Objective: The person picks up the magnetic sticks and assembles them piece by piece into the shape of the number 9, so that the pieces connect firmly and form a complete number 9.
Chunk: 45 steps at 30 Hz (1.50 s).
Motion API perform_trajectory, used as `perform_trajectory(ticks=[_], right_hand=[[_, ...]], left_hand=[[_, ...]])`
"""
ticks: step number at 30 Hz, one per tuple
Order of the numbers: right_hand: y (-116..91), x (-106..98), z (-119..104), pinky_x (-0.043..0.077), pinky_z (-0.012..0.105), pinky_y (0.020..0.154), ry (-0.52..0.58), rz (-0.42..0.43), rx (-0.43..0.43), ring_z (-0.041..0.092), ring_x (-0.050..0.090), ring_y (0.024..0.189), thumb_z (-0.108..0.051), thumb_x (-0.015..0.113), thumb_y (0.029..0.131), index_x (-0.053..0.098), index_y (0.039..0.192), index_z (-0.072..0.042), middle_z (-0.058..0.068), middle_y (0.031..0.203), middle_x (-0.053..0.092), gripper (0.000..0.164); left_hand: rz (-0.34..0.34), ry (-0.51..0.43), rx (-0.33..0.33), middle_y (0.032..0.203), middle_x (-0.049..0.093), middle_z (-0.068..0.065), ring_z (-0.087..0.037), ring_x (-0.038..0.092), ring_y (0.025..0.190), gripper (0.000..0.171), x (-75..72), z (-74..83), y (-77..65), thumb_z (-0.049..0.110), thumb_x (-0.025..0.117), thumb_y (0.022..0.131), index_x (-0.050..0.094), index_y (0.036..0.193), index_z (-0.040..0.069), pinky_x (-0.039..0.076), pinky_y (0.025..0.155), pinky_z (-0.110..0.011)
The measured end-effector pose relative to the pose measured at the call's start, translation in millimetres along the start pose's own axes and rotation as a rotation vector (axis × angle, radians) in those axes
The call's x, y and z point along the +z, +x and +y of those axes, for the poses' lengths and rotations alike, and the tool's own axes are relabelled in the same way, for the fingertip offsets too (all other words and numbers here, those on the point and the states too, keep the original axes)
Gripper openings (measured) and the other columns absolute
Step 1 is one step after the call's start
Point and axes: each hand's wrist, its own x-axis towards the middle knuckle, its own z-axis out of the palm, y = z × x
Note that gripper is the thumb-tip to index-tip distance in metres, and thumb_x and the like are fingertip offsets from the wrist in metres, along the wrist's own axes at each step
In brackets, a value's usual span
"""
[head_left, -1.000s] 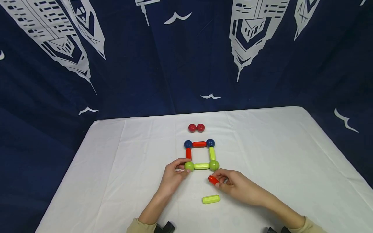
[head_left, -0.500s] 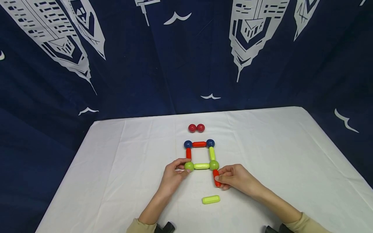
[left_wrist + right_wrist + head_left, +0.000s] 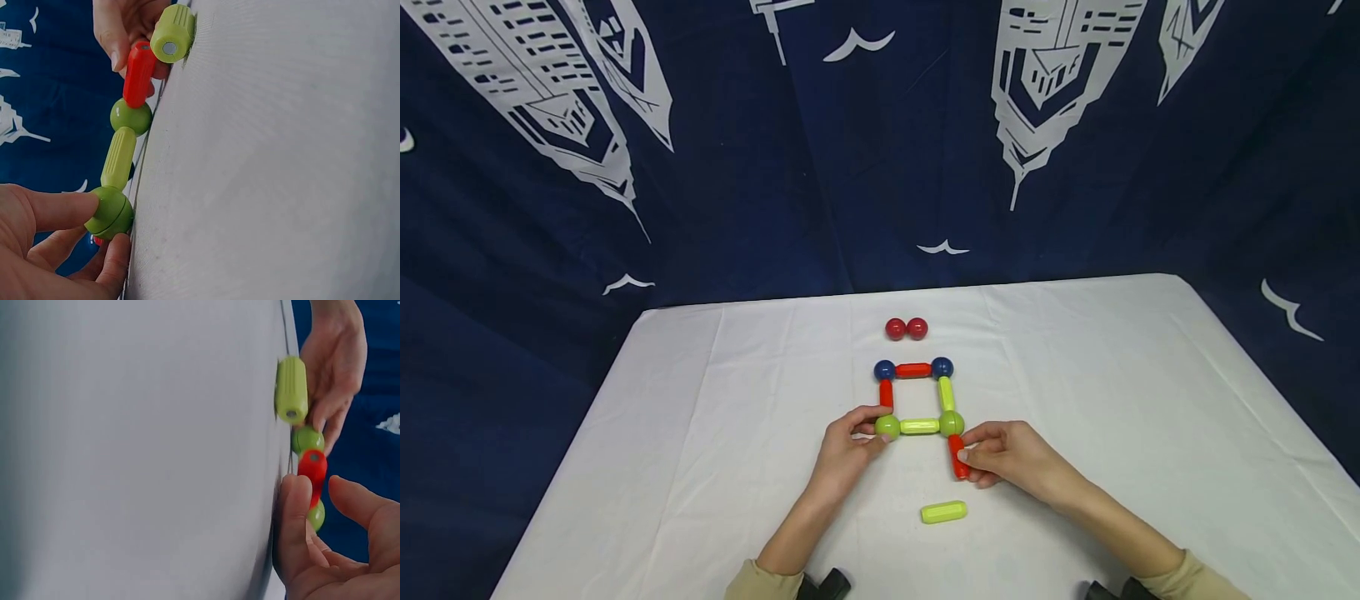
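Observation:
A square of building rods and balls lies flat, with blue balls (image 3: 942, 367) at its far corners and green balls at the near ones. My left hand (image 3: 844, 454) pinches the near-left green ball (image 3: 109, 213) between thumb and fingers. From the near-right green ball (image 3: 951, 423) a red rod (image 3: 957, 457) points toward me, its end against the ball. My right hand (image 3: 1018, 458) is around this red rod, fingers beside it; in both wrist views a narrow gap shows between thumb and rod. A loose yellow-green rod (image 3: 943, 512), with a metal disc in its end, lies nearer me.
Two red balls (image 3: 906, 328) sit side by side beyond the square. The table (image 3: 760, 358) has a white cloth, and a dark blue patterned curtain (image 3: 850, 167) hangs behind it. Black wrist gear (image 3: 833, 583) shows by the left sleeve.
My right hand has brought the red rod from a slant in front of the square to the near-right green ball; its thumb has since eased off. The left hand has stayed put.

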Motion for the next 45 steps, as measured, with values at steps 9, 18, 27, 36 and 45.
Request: perform_trajectory(ticks=[9, 18, 27, 36, 45], right_hand=[[15.5, -27.1, -11.7, 0.057, 0.032, 0.074, -0.107, 0.13, -0.083, 0.027, 0.066, 0.085, -0.01, 0.068, 0.093, 0.059, 0.12, 0.009, 0.016, 0.098, 0.069, 0.034], [70.4, -53.5, -25.0, 0.054, 0.036, 0.083, -0.333, 0.149, -0.327, 0.027, 0.062, 0.101, -0.002, 0.063, 0.093, 0.06, 0.126, 0.002, 0.017, 0.123, 0.063, 0.033], [126.2, -60.8, -37.6, 0.044, 0.052, 0.098, -0.454, 0.091, -0.402, 0.036, 0.054, 0.119, -0.002, 0.063, 0.093, 0.058, 0.133, -0.003, 0.016, 0.134, 0.057, 0.04], [160.3, -54.3, -45.6, 0.048, 0.041, 0.088, -0.505, 0.027, -0.37, 0.032, 0.056, 0.104, -0.001, 0.062, 0.092, 0.057, 0.134, -0.004, 0.012, 0.125, 0.062, 0.043], [173.9, -49.0, -44.3, 0.043, 0.034, 0.078, -0.535, 0.057, -0.347, 0.027, 0.054, 0.09, -0.002, 0.069, 0.088, 0.063, 0.124, -0.003, 0.011, 0.105, 0.063, 0.037]], left_hand=[[0.001, -0.007, 0.003, 0.098, 0.062, -0.009, -0.021, 0.053, 0.09, 0.032, -1.9, 0.7, -0.3, -0.005, 0.067, 0.085, 0.07, 0.116, 0.003, 0.046, 0.068, -0.021], [0.004, 0.01, -0.014, 0.096, 0.061, -0.007, -0.02, 0.052, 0.088, 0.032, -0.9, 1.3, -0.6, -0.003, 0.067, 0.085, 0.07, 0.116, 0.004, 0.045, 0.066, -0.022], [0.0, 0.016, -0.007, 0.095, 0.06, -0.007, -0.02, 0.052, 0.087, 0.032, -1.1, -0.4, -0.1, -0.003, 0.068, 0.085, 0.07, 0.116, 0.004, 0.045, 0.066, -0.022], [0.001, 0.008, 0.0, 0.094, 0.062, -0.006, -0.019, 0.054, 0.087, 0.032, -2.9, -1.7, 0.4, -0.004, 0.069, 0.084, 0.07, 0.114, 0.004, 0.045, 0.067, -0.021], [-0.009, -0.027, 0.01, 0.095, 0.061, -0.007, -0.019, 0.053, 0.086, 0.032, -3.5, -1.3, 0.0, -0.005, 0.07, 0.084, 0.07, 0.115, 0.003, 0.045, 0.065, -0.02]])
